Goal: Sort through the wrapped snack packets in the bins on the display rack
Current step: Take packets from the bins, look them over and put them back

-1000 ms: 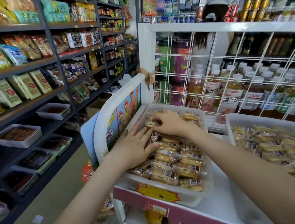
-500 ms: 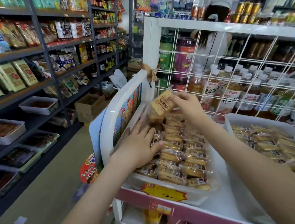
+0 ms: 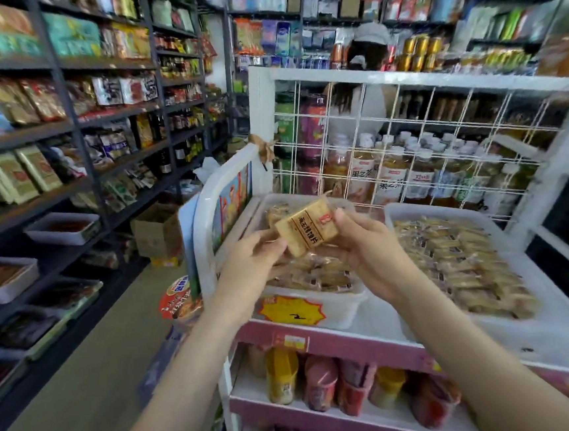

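A tan wrapped snack packet (image 3: 306, 227) with dark lettering is held up above the left white bin (image 3: 339, 310), which is full of similar packets. My left hand (image 3: 250, 270) pinches the packet's lower left edge. My right hand (image 3: 365, 246) grips its right side with thumb and fingers. A second white bin (image 3: 393, 212) on the right holds several more wrapped packets (image 3: 459, 258). Both bins sit on the top tier of the white and pink display rack (image 3: 339, 341).
A white wire grid (image 3: 407, 142) backs the rack, with bottled drinks behind it. A person in a white cap (image 3: 365, 57) stands beyond. Dark shelving (image 3: 62, 131) with snacks and trays lines the left aisle. A cardboard box (image 3: 157, 230) sits on the floor.
My right hand lifted one packet out of the left bin. My left hand left the packets in the bin and rose to pinch the same packet. The view tilted upward.
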